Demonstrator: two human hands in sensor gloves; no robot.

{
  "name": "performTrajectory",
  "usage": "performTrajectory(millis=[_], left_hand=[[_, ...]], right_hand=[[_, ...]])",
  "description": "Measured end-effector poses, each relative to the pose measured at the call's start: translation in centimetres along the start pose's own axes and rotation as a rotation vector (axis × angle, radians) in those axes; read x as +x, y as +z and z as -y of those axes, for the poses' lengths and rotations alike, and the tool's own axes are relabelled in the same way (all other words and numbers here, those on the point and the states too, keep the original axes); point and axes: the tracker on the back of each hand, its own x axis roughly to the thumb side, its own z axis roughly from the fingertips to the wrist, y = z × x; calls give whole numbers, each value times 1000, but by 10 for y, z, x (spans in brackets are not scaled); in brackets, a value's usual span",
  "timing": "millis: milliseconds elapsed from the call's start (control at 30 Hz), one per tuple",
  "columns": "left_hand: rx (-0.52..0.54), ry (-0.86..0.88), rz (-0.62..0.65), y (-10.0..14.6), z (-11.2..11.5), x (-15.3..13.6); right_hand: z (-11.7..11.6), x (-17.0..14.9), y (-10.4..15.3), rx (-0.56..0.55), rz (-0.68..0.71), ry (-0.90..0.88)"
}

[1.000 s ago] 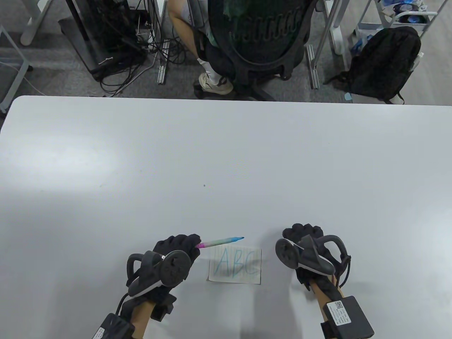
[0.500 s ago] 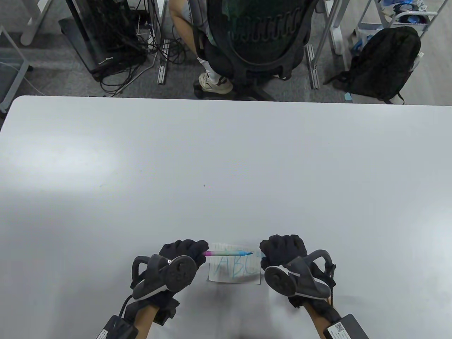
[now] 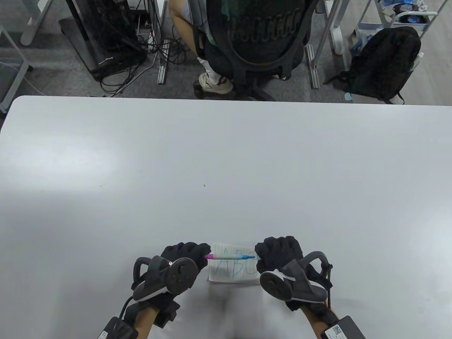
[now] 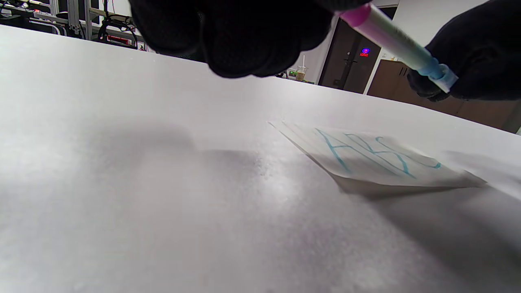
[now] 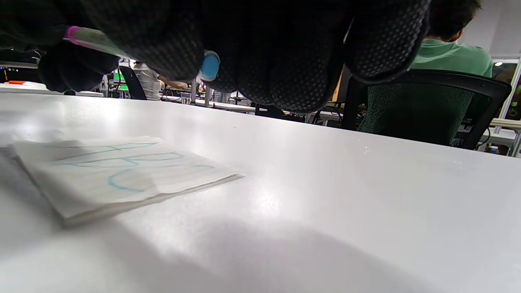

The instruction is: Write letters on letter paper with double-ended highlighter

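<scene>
Table view first: the left hand (image 3: 183, 256) has its fingers curled round the pink end of the double-ended highlighter (image 3: 231, 256), which hangs roughly level over the top part of the letter paper (image 3: 233, 273). The right hand (image 3: 279, 252) is right at the blue end, fingers bunched around it, looks like it's grasping the tip or a cap there, though I can't tell which from up here. The paper sits flat on the white table (image 3: 226, 159) near the front edge, between the two hands, with "ABC" in blue on it. Past the far edge of the table there's a person in an office chair (image 3: 263, 35), a black backpack (image 3: 385, 63) on the floor and a tangle of cables (image 3: 120, 42).

Left wrist view: the gloved fingers (image 4: 244, 36) clench the pink end at the top, and the highlighter (image 4: 399, 44) slants down to the right, well clear of the paper (image 4: 378, 158). The other hand (image 4: 480, 53) is closed on the pale blue end.

Right wrist view: the knuckles fill the top of the picture, and the blue end (image 5: 209, 66) pokes out between the fingers (image 5: 293, 61), so that hand is definitely wrapped round it. The paper (image 5: 118, 175) lies below and to the left, one corner lifted slightly off the table.
</scene>
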Motion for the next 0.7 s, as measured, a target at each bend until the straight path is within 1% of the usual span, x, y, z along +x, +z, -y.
performTrajectory(millis=[133, 200, 300, 367, 433, 533, 633, 700], left_hand=[[0, -2, 17, 0, 1, 6], [4, -20, 19, 0, 1, 7], [5, -5, 30, 2, 0, 8], [25, -47, 29, 2, 0, 9], [42, -42, 29, 2, 0, 9], [64, -39, 25, 3, -1, 9], [64, -5, 25, 3, 0, 10], [63, -13, 22, 2, -1, 10]], right_hand=[[1, 5, -2, -6, 31, -13], [1, 9, -2, -8, 59, 48], [0, 9, 0, -57, 62, 8], [-1, 10, 0, -86, 70, -29], [0, 13, 1, -108, 90, -2], [5, 13, 1, -143, 84, -23], [7, 10, 1, -125, 56, -15], [6, 6, 3, -157, 44, -40]])
